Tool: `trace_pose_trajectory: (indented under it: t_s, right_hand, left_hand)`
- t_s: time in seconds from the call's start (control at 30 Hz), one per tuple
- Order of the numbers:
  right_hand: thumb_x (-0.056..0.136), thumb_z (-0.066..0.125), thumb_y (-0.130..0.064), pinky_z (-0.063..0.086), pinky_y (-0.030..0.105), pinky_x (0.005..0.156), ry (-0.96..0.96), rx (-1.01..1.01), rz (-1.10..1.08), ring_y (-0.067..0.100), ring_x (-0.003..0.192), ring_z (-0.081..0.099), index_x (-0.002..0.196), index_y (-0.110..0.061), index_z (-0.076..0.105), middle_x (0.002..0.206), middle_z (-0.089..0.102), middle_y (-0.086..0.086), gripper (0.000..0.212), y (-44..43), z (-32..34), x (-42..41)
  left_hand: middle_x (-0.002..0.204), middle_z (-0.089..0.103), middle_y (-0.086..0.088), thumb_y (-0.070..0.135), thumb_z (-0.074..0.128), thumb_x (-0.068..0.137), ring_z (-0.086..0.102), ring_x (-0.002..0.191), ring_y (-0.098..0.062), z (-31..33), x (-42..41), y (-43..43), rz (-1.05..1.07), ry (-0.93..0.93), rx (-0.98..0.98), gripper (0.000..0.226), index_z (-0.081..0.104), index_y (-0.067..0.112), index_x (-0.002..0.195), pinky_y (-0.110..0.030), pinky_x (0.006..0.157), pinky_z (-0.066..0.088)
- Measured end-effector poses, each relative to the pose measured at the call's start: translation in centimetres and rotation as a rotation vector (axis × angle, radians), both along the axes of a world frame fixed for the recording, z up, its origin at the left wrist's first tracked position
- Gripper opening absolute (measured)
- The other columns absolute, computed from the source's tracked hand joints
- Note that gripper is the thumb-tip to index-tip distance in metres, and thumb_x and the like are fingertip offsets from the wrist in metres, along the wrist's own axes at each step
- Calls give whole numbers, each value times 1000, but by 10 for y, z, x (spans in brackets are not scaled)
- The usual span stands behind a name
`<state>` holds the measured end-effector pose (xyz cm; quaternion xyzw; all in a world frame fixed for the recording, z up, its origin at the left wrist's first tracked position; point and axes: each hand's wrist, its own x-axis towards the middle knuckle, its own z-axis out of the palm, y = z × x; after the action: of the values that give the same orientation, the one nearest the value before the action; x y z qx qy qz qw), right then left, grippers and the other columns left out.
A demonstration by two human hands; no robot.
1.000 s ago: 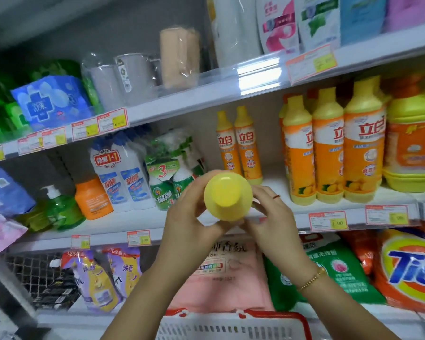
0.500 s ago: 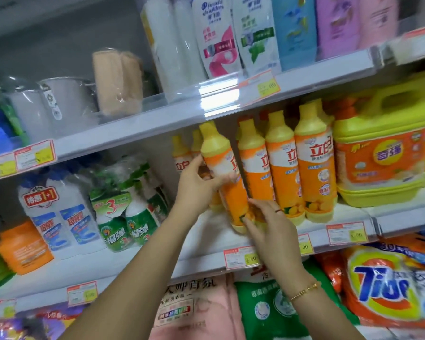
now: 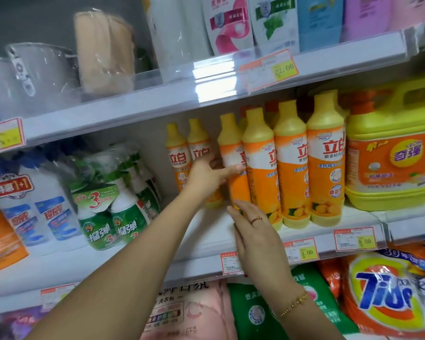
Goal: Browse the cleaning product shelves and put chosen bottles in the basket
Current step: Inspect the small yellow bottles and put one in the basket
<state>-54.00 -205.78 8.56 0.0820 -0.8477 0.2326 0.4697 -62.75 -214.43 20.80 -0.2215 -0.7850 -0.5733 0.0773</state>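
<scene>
Gripping a tall orange plastic dish-soap bottle [image 3: 230,141] with a yellow shoulder and cap, the person's left hand [image 3: 204,176] wraps it at mid-height in the head view. The thumb lies across the front label and the fingers curl out of sight behind. The bottle stands close to upright on the white metal shelf [image 3: 206,231]. The right hand [image 3: 255,239] reaches up from below the bottle with its fingers straight and together, the fingertips touching the bottle's foot and holding nothing. These fingers hide the base, so whether it rests on the shelf cannot be told. A thin gold bracelet [image 3: 293,304] circles that wrist.

Touching the bottle on its right stands a row of three matching bottles [image 3: 290,168]. Further right of it sits a squat yellow plastic jug [image 3: 390,168] with an orange label. Just behind the bottle to its left stand two smaller bottles [image 3: 177,158] of the same kind. Well left of it are green-and-white spray bottles [image 3: 123,212].
</scene>
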Motion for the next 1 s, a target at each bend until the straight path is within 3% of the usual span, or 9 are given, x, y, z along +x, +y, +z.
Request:
trace_pose_trajectory:
  t_s: [0.1,0.23,0.33,0.43,0.6,0.67,0.8,0.9,1.0]
  right_hand:
    - [90,56,-15,54,33,88,-52,50,-19,24,119,54,115,-7,65,127,59,7,28,-6,-5,-2]
    - [92,34,-35,53,33,86,-135,117,-155,25,105,62,106,-4,71,114,67,11,50,-14,-14,-7]
    - [94,34,-33,53,37,82,-133,157,-224,28,93,63,100,-3,72,103,70,13,50,-16,-20,-9]
    - [101,22,-36,45,39,70,-147,199,-229,27,76,56,82,-11,68,80,65,8,56,-11,-26,-13]
    - [98,28,-37,43,36,61,-100,223,-231,23,65,52,73,-15,64,68,57,2,49,-7,-24,-12]
    - [96,31,-37,44,35,60,-93,217,-215,22,64,52,73,-15,63,67,57,1,45,-6,-23,-12]
    - [96,32,-36,45,36,59,-53,194,-184,22,64,52,72,-15,62,68,55,1,44,-4,-27,-14]
    - [100,22,-39,45,35,59,-11,190,-164,20,64,51,72,-16,61,68,55,0,53,-3,-31,-17]
    - [101,13,-41,45,33,58,28,174,-166,19,62,52,70,-16,62,67,55,0,64,-4,-30,-19]
  left_hand:
    - [117,67,-4,39,81,69,65,105,-18,-1,-6,3,-36,-11,-53,59,58,17,119,-36,85,57]
    - [123,63,-4,37,75,80,62,109,-19,-3,-3,-3,-75,-46,-88,47,53,21,119,-45,91,54]
    - [123,63,-2,32,74,82,61,110,-16,-6,-2,-8,-99,-26,-106,45,55,20,121,-41,94,53]
    - [113,64,6,32,72,84,61,97,-1,-9,2,-17,-68,70,-127,36,58,22,116,-22,86,51]
    - [110,63,1,38,77,75,63,94,-12,-12,-18,-47,432,310,104,54,56,14,118,-29,84,51]
    - [105,59,1,27,77,78,57,84,-3,-9,-26,-55,495,333,96,46,57,8,115,-28,80,49]
    - [121,54,-9,17,76,78,56,105,-18,9,-35,-51,517,507,-6,48,55,9,121,-25,86,45]
    - [132,52,-4,22,73,83,54,96,-12,42,-43,-36,466,443,-95,57,48,13,133,-15,78,40]
    - [142,48,-3,28,70,85,58,101,-15,60,-47,-24,436,403,-162,66,39,13,142,-23,90,43]
